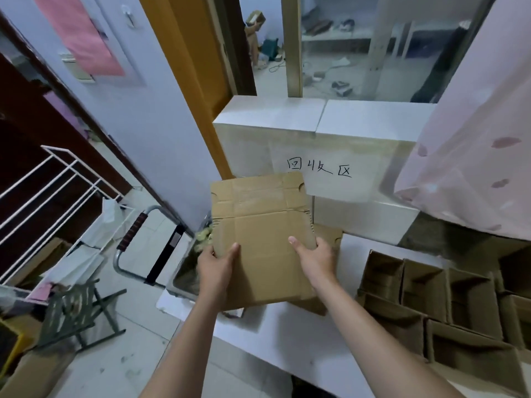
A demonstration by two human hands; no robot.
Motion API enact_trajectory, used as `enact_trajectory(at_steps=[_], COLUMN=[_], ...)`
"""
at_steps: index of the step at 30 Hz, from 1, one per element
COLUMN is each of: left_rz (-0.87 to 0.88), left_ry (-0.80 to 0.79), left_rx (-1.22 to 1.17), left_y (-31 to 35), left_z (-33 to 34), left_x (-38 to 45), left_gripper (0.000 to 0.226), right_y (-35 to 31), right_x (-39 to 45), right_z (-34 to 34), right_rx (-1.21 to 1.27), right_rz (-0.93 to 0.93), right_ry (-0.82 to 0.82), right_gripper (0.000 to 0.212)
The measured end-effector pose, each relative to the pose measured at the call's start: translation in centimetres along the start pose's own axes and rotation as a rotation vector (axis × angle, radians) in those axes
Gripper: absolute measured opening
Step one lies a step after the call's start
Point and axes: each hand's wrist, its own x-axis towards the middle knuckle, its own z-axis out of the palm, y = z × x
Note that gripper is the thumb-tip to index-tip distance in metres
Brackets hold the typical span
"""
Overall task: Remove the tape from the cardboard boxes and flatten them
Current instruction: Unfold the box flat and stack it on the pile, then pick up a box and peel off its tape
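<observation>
A flattened brown cardboard box (261, 225) is held up flat in front of me, its flaps spread toward the far end. My left hand (217, 267) grips its left edge, thumb on top. My right hand (314, 258) grips the right edge, thumb on top and fingers wrapped round the side. More flat cardboard (330, 237) lies beneath it on the white table (316, 334). Several open, upright brown boxes (448, 308) stand packed together at the right.
A white wall of boxes with handwritten characters (319, 169) stands behind the table. A pink cloth (471, 156) hangs at the right. A metal trolley handle (130, 234), a white wire rack (54, 191) and a green folding stool (77, 314) stand on the floor at the left.
</observation>
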Motion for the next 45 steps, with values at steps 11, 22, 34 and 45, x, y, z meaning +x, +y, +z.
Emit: enact_trajectory(at_steps=[11, 22, 34, 45], left_rz=[-0.046, -0.004, 0.323, 0.47], left_ry=[-0.266, -0.681, -0.821, -0.8], left_rx=[0.174, 0.599, 0.954, 1.109], left_y=[-2.1, -6.9, -13.7, -17.4], left_z=[7.9, 11.8, 14.3, 15.4], left_x=[2.7, 3.3, 5.5, 7.9], left_gripper=[0.031, 0.096, 0.066, 0.07], right_y=[4.8, 7.8, 12.4, 16.5], right_x=[2.3, 0.8, 6.3, 10.4], right_z=[-3.7, -3.9, 0.2, 3.8], right_rx=[-0.021, -0.082, -0.103, -0.223], right_rz=[0.145, 0.289, 0.433, 0.499], right_ry=[0.26, 0.49, 0.495, 0.381], right_gripper=[0.04, 0.027, 0.034, 0.05])
